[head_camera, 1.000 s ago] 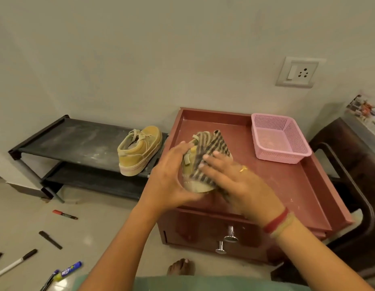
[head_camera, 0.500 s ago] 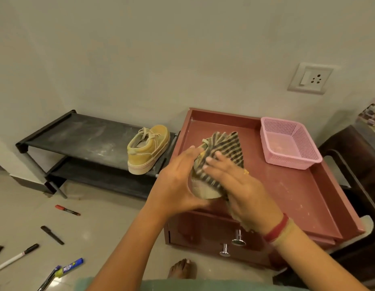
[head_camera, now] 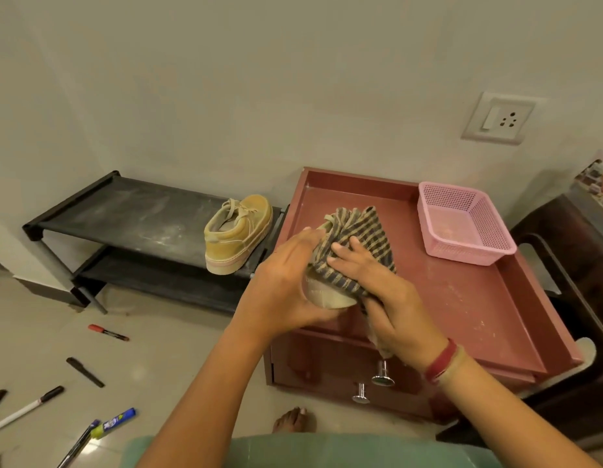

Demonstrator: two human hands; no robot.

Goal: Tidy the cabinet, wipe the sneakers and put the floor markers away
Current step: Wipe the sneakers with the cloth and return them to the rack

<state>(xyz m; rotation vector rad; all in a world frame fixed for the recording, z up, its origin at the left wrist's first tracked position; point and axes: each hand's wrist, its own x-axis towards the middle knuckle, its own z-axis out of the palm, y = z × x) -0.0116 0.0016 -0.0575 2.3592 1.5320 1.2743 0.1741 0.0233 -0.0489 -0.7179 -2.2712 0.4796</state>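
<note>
Nearest me on the left, the markers (head_camera: 114,422) lie scattered over the floor (head_camera: 178,349), none put away yet. My bare foot (head_camera: 295,420) stands just in front of the cabinet (head_camera: 327,376). Above its two drawer knobs (head_camera: 383,374) I hold one sneaker (head_camera: 327,297) in the air, over the near edge of the cabinet's surface (head_camera: 462,298). My left hand (head_camera: 280,285) is wrapped round the heel end, fingers (head_camera: 307,236) closed along the side, sole towards me. My right hand (head_camera: 391,298) clamps the striped cloth (head_camera: 361,238) onto the upper, fingers bent over it, with a tail of cloth trailing out under the palm. I judge the wiping of this shoe to be under way.

The worry is the grip. Only my left hand carries the shoe, and hard rubbing from the right could twist it loose and drop it onto the knobs or my foot. The hanging tail could also catch a knob. The surface shows pale dusty smears, so a wiped shoe set down there would pick up dirt. A careless step back could land on a marker and roll it underfoot.

Farther off, the second sneaker (head_camera: 237,231) sits at the right end of the black shoe rack (head_camera: 124,211), which is dusty too. The pink basket (head_camera: 462,224) stands at the surface's far right corner.
</note>
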